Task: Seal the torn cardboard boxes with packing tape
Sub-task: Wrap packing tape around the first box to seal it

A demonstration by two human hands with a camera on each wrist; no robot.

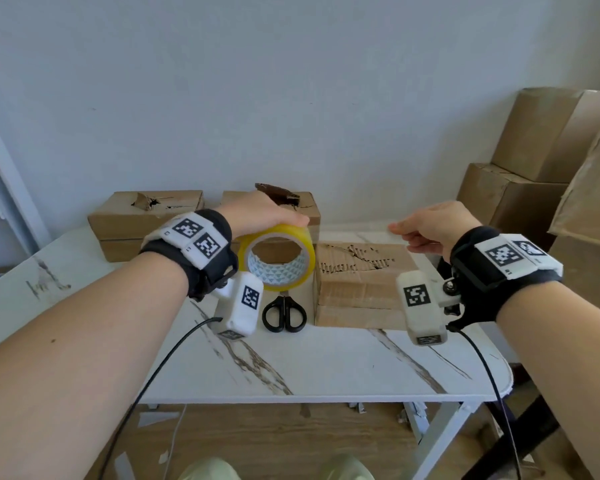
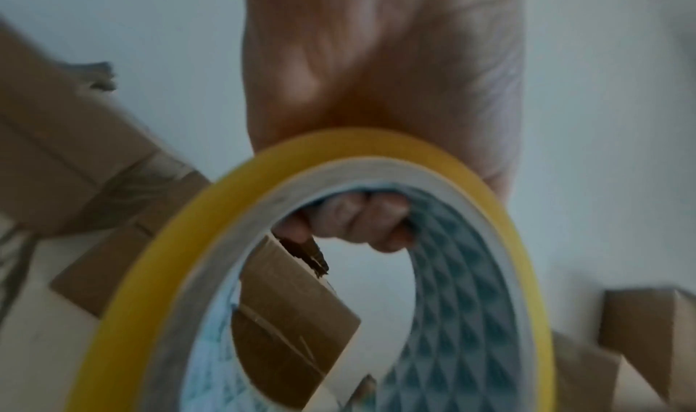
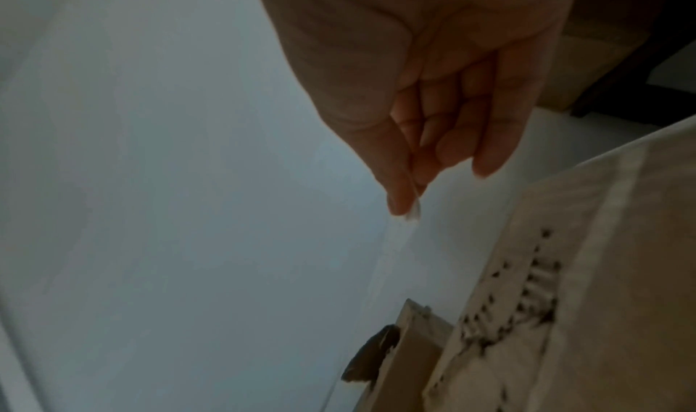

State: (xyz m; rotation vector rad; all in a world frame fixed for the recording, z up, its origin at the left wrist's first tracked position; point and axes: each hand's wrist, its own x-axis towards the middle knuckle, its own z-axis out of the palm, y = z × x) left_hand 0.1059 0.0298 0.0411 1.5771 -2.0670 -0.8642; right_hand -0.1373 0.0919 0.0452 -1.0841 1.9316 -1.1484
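My left hand [image 1: 267, 213] grips a yellow-edged roll of clear packing tape [image 1: 278, 258] upright above the table, with its fingers [image 2: 361, 222] curled through the patterned core [image 2: 463, 314]. My right hand [image 1: 400, 229] pinches the free end of the tape [image 3: 413, 211] between thumb and forefinger, and a clear strip [image 3: 388, 254] stretches from there back toward the roll. Under the strip lies a flat cardboard box [image 1: 361, 268] with a ragged tear across its top. Two more torn boxes stand behind, one at the left [image 1: 146, 220] and one in the middle [image 1: 302, 206].
Black scissors [image 1: 284, 313] lie on the white marble-patterned table [image 1: 291, 368], just left of the near box. Larger cardboard boxes [image 1: 534, 150] are stacked beside the table at the right. The wall runs close behind the boxes. Cables hang from both wrists.
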